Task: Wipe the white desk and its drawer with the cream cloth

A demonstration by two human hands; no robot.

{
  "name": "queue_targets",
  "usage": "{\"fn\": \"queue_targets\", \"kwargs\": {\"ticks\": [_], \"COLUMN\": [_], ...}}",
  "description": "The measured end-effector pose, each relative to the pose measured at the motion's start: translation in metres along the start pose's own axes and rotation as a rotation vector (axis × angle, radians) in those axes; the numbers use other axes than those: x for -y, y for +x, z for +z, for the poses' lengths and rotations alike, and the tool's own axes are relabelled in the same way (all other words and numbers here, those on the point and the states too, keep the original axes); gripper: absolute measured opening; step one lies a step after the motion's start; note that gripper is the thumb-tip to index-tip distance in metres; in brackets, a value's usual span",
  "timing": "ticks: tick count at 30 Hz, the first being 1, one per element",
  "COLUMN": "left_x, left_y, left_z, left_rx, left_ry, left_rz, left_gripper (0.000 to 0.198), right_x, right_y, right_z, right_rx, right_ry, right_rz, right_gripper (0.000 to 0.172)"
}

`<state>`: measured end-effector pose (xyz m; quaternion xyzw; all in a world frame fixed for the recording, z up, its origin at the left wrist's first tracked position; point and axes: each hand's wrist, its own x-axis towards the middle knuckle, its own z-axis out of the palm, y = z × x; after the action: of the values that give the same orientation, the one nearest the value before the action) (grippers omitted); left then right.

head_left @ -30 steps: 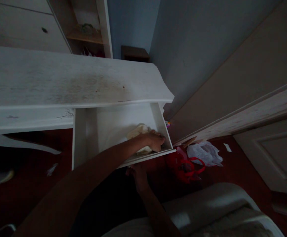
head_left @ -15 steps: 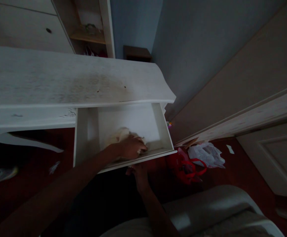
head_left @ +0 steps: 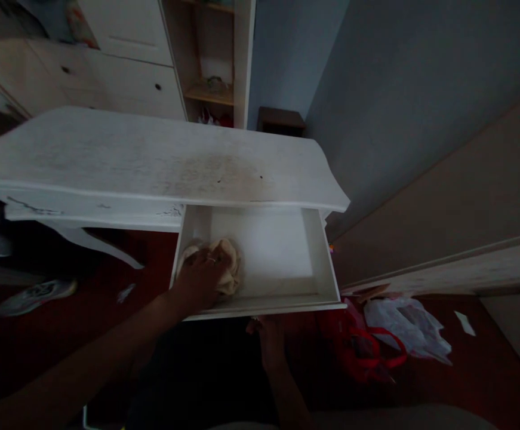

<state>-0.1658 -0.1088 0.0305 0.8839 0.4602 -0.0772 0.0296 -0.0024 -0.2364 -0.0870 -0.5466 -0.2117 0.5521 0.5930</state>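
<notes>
A white desk (head_left: 152,161) has its right drawer (head_left: 286,298) pulled out. My left hand (head_left: 199,278) reaches into the drawer and presses a crumpled cream cloth (head_left: 227,266) against the drawer's left inner corner, fingers closed over it. My right hand (head_left: 271,337) is below the drawer's front edge, gripping it from underneath; its fingers are mostly hidden in shadow.
A red bag (head_left: 362,352) and a white plastic bag (head_left: 409,328) lie on the dark red floor right of the drawer. A shoe (head_left: 33,295) lies on the floor at left. White cabinets and an open shelf (head_left: 210,92) stand behind the desk.
My left hand has slid the cloth from the drawer's right front corner across to its left side. The view has shifted, so the desk sits further right and lower.
</notes>
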Motion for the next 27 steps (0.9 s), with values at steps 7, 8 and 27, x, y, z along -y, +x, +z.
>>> {"fn": "queue_targets", "kwargs": {"ticks": [7, 8, 27], "left_x": [-0.003, 0.001, -0.025], "left_y": [0.035, 0.043, 0.145], "left_z": [0.001, 0.0, -0.013], "left_rx": [-0.117, -0.137, -0.268], "left_ry": [0.025, 0.025, -0.083], "left_rz": [-0.133, -0.176, -0.283], "left_gripper": [0.057, 0.056, 0.039], "right_x": [0.005, 0.005, -0.001], "right_y": [-0.002, -0.002, 0.001], "right_z": [0.001, 0.001, -0.006], "right_rx": [-0.018, -0.016, 0.054], "right_ry": [-0.095, -0.099, -0.217], "right_rz": [-0.023, -0.024, 0.096], "right_gripper": [0.039, 0.04, 0.031]}}
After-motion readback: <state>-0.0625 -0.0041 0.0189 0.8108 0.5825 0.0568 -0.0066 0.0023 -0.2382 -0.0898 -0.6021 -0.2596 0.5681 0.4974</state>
